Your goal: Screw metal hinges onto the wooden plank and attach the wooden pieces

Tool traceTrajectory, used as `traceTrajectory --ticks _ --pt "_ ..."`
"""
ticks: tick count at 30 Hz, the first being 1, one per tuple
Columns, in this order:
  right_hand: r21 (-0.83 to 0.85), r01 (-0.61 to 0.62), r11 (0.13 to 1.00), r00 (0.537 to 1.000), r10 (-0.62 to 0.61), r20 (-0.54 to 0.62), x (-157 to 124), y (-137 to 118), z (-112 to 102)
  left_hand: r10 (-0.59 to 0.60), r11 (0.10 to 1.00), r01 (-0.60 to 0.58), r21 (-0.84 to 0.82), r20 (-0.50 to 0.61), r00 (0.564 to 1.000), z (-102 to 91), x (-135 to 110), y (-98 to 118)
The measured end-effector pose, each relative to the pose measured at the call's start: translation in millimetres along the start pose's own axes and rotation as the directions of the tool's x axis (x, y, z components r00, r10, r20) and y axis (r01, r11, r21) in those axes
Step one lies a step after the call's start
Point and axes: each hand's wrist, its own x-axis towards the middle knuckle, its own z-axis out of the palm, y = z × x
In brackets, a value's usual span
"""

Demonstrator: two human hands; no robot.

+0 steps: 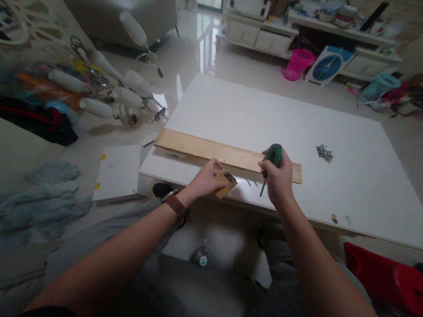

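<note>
My left hand [205, 178] is closed on a small wooden block [226, 184] with a dark metal piece on its top, held at the near edge of the white table [275, 120]. My right hand [277, 177] grips a green-handled screwdriver [271, 159], its shaft pointing down toward the table just right of the block. A long wooden plank [219, 152] lies flat across the table right behind both hands. Two or three small screws [251, 183] lie on the table between the hands.
Several metal brackets [324, 153] lie on the table's right part. A white panel [118, 172] rests on the floor at left, next to a chandelier with white lamp arms [106, 88]. A red object [390, 283] sits near my right. Pink basket [298, 63] and fan [327, 65] stand far back.
</note>
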Motion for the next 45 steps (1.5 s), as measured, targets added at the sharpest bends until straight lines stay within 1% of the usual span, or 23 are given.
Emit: traceTrajectory --ticks 2,4,6,10,12,14,18,23,27,31,36,39,41,45 --pt "-0.07 -0.032 0.997 0.999 0.035 0.041 -1.0 0.3 -0.1 0.099 0.994 -0.101 0.041 0.038 0.994 -7.6 0.6 6.5" --pt "-0.106 -0.051 0.993 0.993 0.062 0.1 -3.3 -1.2 1.8 0.163 0.984 -0.169 0.064 0.079 0.983 -13.2 0.7 11.4" --pt "-0.136 -0.061 0.989 0.979 0.086 0.187 -6.5 -3.2 4.2 0.205 0.975 -0.211 0.065 0.093 0.974 -16.6 0.5 14.9" --pt "-0.183 -0.04 0.982 0.929 0.104 0.355 -13.8 -5.0 8.2 0.296 0.948 -0.304 0.091 0.089 0.951 -18.9 -0.2 19.9" --pt "-0.194 -0.018 0.981 0.909 0.097 0.406 -16.9 -5.6 9.6 0.324 0.936 -0.335 0.107 0.108 0.94 -19.1 -1.1 21.8" --pt "-0.213 -0.01 0.977 0.896 0.103 0.432 -19.1 -6.3 11.0 0.337 0.929 -0.351 0.12 0.122 0.934 -18.8 -2.3 23.7" --pt "-0.236 -0.016 0.972 0.879 0.126 0.459 -21.3 -5.7 14.4 0.342 0.925 -0.358 0.125 0.132 0.93 -16.3 -5.5 27.3" --pt "-0.234 -0.02 0.972 0.889 0.125 0.441 -22.8 1.6 17.6 0.316 0.942 -0.326 0.079 0.119 0.941 -13.9 -6.1 28.2" --pt "-0.215 -0.038 0.976 0.883 0.134 0.451 -22.4 4.5 16.7 0.322 0.943 -0.329 0.045 0.124 0.939 -15.4 -3.5 24.6" --pt "-0.241 0.012 0.97 0.887 0.1 0.45 -21.1 1.6 15.7 0.314 0.946 -0.322 0.044 0.132 0.94 -18.8 -1.9 22.3" --pt "-0.285 0.025 0.958 0.879 0.115 0.464 -20.9 0.3 16.1 0.321 0.941 -0.331 0.076 0.117 0.94 -23.6 -1.7 23.5" --pt "-0.323 0.05 0.945 0.88 0.112 0.462 -21.4 1.8 16.3 0.308 0.941 -0.324 0.095 0.153 0.939 -25.3 -1.9 24.9" --pt "-0.334 0.084 0.939 0.879 0.088 0.469 -21.9 3.2 16.8 0.31 0.942 -0.326 0.083 0.168 0.936 -25.6 -2.0 25.4" --pt "-0.325 0.155 0.933 0.873 0.024 0.487 -22.3 7.1 18.6 0.356 0.929 -0.365 0.054 0.134 0.925 -25.4 -0.9 23.9"
